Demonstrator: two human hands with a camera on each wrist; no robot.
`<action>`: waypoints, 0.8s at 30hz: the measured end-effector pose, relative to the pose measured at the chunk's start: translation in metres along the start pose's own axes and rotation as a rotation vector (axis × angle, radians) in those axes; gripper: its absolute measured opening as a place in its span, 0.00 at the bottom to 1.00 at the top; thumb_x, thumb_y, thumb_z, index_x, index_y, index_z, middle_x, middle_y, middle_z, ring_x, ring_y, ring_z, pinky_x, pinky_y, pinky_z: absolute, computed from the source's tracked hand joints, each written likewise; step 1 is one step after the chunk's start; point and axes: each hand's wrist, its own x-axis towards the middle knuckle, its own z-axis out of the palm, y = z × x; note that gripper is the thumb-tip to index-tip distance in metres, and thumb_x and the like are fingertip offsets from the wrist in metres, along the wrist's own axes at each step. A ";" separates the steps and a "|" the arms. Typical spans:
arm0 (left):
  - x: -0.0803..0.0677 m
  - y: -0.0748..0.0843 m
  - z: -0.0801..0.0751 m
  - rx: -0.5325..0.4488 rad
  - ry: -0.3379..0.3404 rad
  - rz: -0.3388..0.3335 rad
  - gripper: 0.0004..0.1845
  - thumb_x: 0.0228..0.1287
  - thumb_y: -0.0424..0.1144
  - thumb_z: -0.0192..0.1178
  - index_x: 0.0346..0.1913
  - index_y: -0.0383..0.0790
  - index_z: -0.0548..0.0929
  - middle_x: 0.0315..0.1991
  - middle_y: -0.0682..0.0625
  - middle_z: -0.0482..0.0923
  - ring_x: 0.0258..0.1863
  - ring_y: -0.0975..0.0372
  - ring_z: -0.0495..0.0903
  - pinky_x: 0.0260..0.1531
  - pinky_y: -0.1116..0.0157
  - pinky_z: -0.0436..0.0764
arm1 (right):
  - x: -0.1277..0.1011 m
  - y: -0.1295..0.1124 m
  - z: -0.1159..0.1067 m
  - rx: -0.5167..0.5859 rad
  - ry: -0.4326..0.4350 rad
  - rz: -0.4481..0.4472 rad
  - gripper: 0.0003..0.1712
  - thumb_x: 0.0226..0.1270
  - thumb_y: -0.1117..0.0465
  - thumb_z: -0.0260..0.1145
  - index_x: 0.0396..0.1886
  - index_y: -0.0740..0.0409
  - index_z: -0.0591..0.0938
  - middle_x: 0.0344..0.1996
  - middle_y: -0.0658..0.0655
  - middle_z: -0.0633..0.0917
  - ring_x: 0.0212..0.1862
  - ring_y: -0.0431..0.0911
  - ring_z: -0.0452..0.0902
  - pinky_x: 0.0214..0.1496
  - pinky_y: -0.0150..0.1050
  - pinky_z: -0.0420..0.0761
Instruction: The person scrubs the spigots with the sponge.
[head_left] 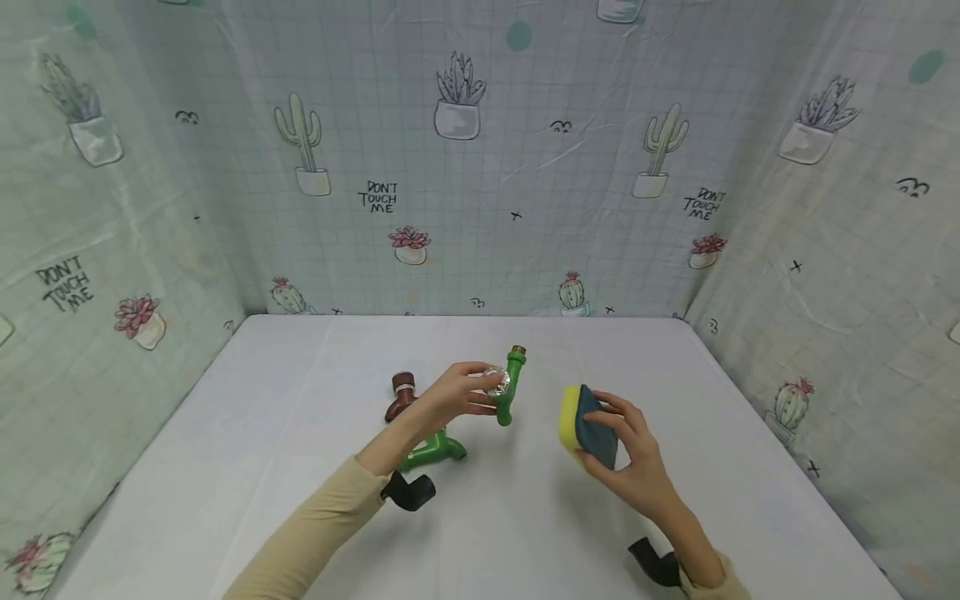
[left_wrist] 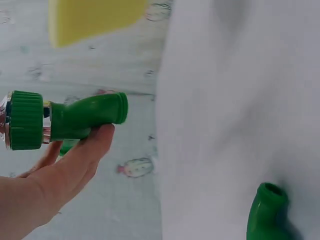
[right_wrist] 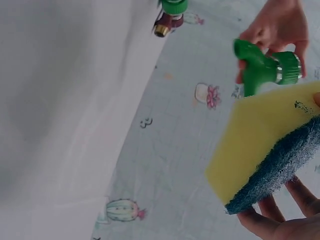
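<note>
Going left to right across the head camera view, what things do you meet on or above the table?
Brown fitting → green fitting lying on the table → left hand → green nozzle it holds → sponge → right hand.

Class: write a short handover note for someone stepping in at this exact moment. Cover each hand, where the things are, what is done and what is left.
Left hand: holds a green nozzle above the table, fingers round its silver end.
Right hand: holds a sponge, yellow side towards the nozzle, dark scouring side against the fingers.
On the table: a second green nozzle under the left forearm and a brown one behind it.
Done: nozzle and sponge are lifted and face each other.
Left: they are still apart. Wiping probably comes next; the other two lie untouched.
</note>
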 end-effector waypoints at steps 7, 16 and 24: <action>-0.042 0.002 -0.004 -0.430 -0.082 0.019 0.12 0.70 0.40 0.39 0.41 0.42 0.74 0.39 0.51 0.75 0.47 0.52 0.76 0.61 0.47 0.62 | 0.010 -0.014 0.009 0.042 -0.043 -0.049 0.31 0.37 0.69 0.74 0.46 0.50 0.76 0.58 0.59 0.68 0.54 0.50 0.65 0.43 0.46 0.77; -0.062 -0.014 0.010 -0.668 0.006 -0.013 0.13 0.70 0.47 0.40 0.45 0.42 0.67 0.49 0.39 0.64 0.51 0.45 0.72 0.57 0.46 0.64 | 0.034 -0.035 0.015 0.074 -0.143 -0.118 0.30 0.41 0.67 0.73 0.47 0.45 0.75 0.59 0.57 0.67 0.56 0.49 0.61 0.42 0.50 0.78; -0.066 -0.028 0.014 -0.719 0.002 -0.030 0.30 0.67 0.57 0.39 0.58 0.36 0.54 0.47 0.41 0.66 0.48 0.52 0.75 0.44 0.57 0.78 | 0.047 -0.051 0.026 0.120 -0.254 -0.164 0.27 0.46 0.60 0.72 0.48 0.40 0.76 0.60 0.54 0.67 0.56 0.45 0.59 0.47 0.46 0.78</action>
